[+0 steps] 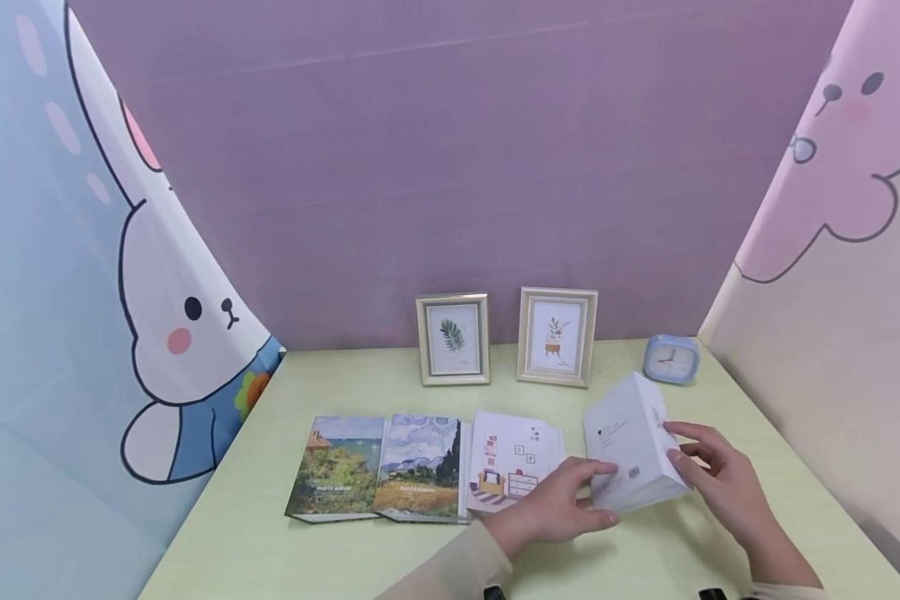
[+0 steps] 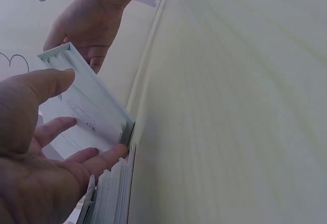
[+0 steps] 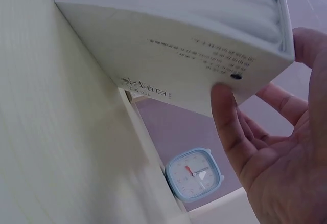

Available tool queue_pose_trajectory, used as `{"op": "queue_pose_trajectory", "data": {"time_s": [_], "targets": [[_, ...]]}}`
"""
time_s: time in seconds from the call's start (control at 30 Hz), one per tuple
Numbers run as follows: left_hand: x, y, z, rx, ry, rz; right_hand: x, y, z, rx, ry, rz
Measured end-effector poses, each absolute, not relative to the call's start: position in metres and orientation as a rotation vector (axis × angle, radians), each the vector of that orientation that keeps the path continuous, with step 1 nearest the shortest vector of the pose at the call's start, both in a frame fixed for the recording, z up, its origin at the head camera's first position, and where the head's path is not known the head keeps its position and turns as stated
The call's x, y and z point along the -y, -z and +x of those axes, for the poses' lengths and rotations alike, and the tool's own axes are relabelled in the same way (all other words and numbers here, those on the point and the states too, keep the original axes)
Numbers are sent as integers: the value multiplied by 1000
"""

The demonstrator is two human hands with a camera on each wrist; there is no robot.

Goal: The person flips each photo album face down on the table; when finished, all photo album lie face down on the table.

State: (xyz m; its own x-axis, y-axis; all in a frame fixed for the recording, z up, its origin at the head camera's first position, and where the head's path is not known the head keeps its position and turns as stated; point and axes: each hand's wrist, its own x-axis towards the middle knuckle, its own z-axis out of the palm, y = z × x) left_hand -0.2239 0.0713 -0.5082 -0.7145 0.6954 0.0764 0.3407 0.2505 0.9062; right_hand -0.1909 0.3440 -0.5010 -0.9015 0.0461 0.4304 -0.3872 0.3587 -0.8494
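Note:
A white photo album (image 1: 622, 442) stands tilted on the right part of the table, showing its back cover with small print and a spine. My right hand (image 1: 723, 479) grips it by the spine side, the fingertips on the cover and its edge in the right wrist view. On the opposite side, my left hand (image 1: 558, 504) reaches to the album's lower edge with fingers extended, fingertips at the cover. Close beside the left hand lies an album with a drawn-room cover (image 1: 506, 458). Two albums with painted landscapes, a coastal one (image 1: 337, 467) and a cypress one (image 1: 420, 467), lie further left.
Behind the albums stand two picture frames, one with a leaf print (image 1: 453, 337) and one with a potted plant (image 1: 557, 337). A blue clock (image 1: 671, 360) sits at the back right corner of the pale table (image 1: 232, 533). Fabric walls enclose three sides.

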Motion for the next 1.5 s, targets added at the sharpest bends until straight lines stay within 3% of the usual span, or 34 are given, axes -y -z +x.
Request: {"op": "queue_pose_trajectory", "data": {"time_s": [0.43,1.07,1.5], "targets": [[-72,510,-225,-2296,-1388,887,-350,503,-191,2412,-1282,115],[-73,513,-228,-2354,-1323,795,-351,506,-193,2649,-1428,-149],[-74,512,-227,-2370,-1298,804,-355,510,-197,2793,-1301,-161]]}}
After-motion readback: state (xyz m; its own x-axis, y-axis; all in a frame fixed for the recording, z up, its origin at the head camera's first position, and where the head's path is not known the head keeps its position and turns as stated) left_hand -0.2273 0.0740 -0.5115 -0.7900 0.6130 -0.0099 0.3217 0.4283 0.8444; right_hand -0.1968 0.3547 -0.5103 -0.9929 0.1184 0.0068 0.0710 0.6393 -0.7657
